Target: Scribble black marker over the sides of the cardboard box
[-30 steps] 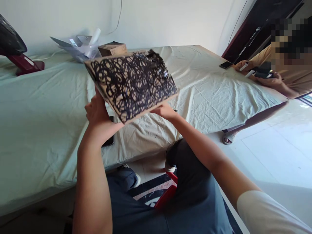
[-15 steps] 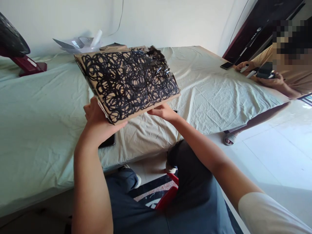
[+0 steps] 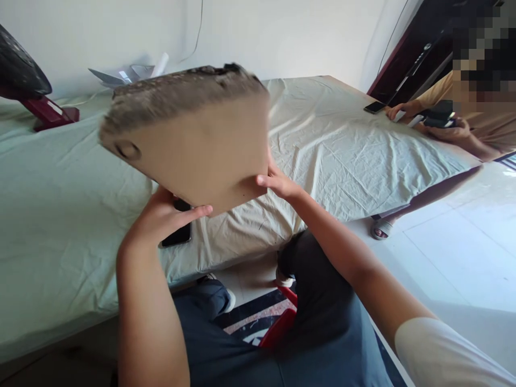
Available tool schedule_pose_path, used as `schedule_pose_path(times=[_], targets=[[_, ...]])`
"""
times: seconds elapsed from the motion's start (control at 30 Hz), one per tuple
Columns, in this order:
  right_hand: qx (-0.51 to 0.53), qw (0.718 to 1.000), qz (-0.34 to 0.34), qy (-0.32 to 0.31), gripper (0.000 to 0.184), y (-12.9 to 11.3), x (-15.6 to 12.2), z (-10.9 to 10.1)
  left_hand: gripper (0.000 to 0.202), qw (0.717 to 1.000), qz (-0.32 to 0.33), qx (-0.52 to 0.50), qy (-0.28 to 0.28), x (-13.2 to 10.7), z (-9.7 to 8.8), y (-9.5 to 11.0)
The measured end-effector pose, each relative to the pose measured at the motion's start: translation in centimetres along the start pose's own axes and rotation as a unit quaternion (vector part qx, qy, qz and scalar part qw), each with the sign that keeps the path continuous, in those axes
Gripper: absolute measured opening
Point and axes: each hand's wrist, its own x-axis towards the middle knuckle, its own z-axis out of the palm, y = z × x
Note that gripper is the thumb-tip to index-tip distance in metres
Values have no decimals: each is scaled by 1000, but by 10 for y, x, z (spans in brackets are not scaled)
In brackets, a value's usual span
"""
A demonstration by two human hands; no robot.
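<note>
A brown cardboard box [image 3: 201, 150] is held up over the cloth-covered table, one plain face toward me. Its scribbled black face is tilted away and smeared by motion along the top, where the far right corner looks ragged. At the near left corner my left hand [image 3: 163, 217] grips it, thumb laid on the plain face and the other fingers out of sight beneath. My right hand [image 3: 278, 180] holds the right edge, thumb on the front and fingers mostly hidden behind. Just under my left hand lies a dark phone [image 3: 177, 234], partly covered.
A pale green cloth [image 3: 338, 156] covers the table. A dark red fan [image 3: 52, 113] stands at the left, clear plastic sheets [image 3: 121, 75] by the wall. At the right end another person's hand [image 3: 451, 131] holds a dark object near a phone [image 3: 374, 107].
The box has been tipped so that its plain face turns toward me and the scribbled face swings up and away. My right hand has shifted from the bottom edge to the right edge.
</note>
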Motion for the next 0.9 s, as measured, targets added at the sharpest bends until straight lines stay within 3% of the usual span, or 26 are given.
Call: schedule_pose_path(times=[0.13, 0.27, 0.37, 0.47, 0.57, 0.6, 0.77, 0.9], targets=[[45, 999, -7, -15, 118, 12, 0, -5, 101, 979, -52, -199, 9, 3, 2, -12], [43, 998, 45, -22, 114, 13, -2, 2, 115, 959, -136, -250, -4, 9, 2, -24], [31, 998, 54, -31, 114, 8, -4, 6, 116, 952, -137, -274, -21, 10, 2, -23], [1, 1000, 6, -11, 109, 8, -2, 8, 92, 940, -177, -290, 25, 12, 4, -16], [-57, 996, -63, 2, 114, 11, 2, 8, 52, 930, -208, -275, 130, 16, 5, -14], [-76, 994, -74, -2, 114, 12, 2, 9, 54, 930, -201, -263, 157, 17, 5, -15], [-105, 994, -32, -3, 119, 12, 6, 15, 139, 954, -117, -211, 179, 22, 5, -32], [-83, 996, -13, 3, 137, 18, 7, 26, 177, 969, -7, -198, 150, 27, 15, -39]])
